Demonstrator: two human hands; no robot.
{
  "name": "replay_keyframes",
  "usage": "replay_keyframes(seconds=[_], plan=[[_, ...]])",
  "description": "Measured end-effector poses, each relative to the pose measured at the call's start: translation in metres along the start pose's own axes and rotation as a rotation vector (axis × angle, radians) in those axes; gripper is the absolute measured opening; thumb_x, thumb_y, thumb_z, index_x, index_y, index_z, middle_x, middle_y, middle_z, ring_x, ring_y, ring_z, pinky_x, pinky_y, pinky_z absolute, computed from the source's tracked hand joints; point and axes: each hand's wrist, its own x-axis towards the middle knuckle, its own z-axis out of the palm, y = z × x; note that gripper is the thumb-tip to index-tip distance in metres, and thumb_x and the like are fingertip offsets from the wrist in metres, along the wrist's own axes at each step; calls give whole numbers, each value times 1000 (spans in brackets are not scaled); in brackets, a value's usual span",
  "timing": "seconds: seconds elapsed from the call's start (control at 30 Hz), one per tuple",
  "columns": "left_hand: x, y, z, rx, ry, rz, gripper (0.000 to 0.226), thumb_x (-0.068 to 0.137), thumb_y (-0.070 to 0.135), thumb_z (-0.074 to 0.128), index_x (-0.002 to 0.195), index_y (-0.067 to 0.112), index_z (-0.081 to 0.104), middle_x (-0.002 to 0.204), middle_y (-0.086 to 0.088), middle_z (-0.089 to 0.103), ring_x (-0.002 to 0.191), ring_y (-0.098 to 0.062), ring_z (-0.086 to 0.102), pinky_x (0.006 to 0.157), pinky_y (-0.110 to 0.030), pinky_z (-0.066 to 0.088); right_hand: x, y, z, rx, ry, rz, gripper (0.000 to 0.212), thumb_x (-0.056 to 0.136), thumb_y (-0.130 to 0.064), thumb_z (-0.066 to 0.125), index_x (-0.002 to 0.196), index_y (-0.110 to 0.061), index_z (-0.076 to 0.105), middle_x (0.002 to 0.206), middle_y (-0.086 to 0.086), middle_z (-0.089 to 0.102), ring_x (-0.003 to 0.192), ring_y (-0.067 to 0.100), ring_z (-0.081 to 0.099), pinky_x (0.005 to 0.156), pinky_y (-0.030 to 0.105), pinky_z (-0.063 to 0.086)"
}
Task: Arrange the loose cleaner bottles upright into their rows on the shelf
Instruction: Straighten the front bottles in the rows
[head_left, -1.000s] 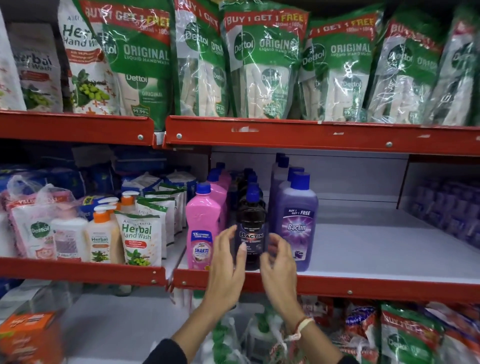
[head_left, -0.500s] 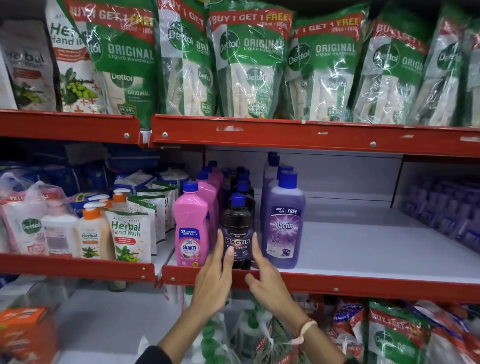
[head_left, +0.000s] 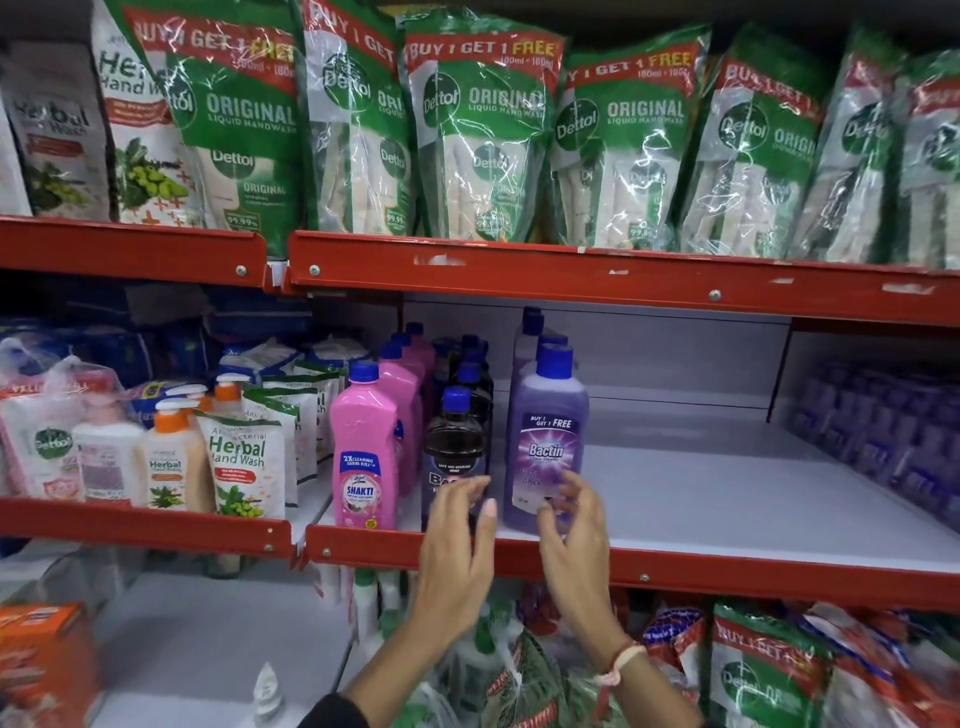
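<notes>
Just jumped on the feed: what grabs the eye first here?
Three rows of blue-capped bottles stand upright at the middle shelf's left end: pink Shakti bottle in front, dark Bactin bottle beside it, purple Bactin bottle on the right. Both open hands, left hand and right hand, hover there. Green Dettol handwash pouches crowd the shelf above.

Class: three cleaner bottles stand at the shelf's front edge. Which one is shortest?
The dark Bactin bottle in the middle: its blue cap sits lower than those of the pink Shakti bottle and purple Bactin bottle.
</notes>
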Motion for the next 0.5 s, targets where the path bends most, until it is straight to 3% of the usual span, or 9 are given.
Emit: replay_keyframes(seconds=[0.13,0.23,0.3,0.37,0.5], plan=[[25,16,32,-89,-223,-108,78,86,65,23,150,23,7,153,16,13,142,2,10,116,-22,10,16,7,-16,-16,-94,118,62,95,-30,52,148,-20,22,153,5,31,137,21,38,114,44,36],[43,24,47,-162,-259,-293,91,78,72,18,150,23,-9,161,6,-6,147,-8,-2,121,-30,3,24,9,-22,-36,-224,130,69,97,-29,47,153,-23,7,162,-2,12,148,17,20,120,36,22],[51,26,51,-204,-285,-429,93,74,78,15,149,29,-11,162,2,-4,149,-18,3,123,-41,6,27,8,-27,-13,-312,133,68,98,-27,44,152,-31,4,161,-8,15,145,15,26,116,30,25],[50,25,53,-167,-318,-460,91,71,81,11,148,36,-10,162,3,1,149,-25,10,122,-48,9,29,7,-29,-6,-375,153,67,98,-27,42,151,-38,3,158,-10,22,140,15,35,109,28,30],[39,30,52,-137,-321,-423,89,70,82,7,147,40,-9,162,3,6,149,-26,10,120,-47,8,28,6,-35,-11,-393,166,71,97,-26,43,150,-41,-1,154,-9,34,125,8,44,99,24,34]])
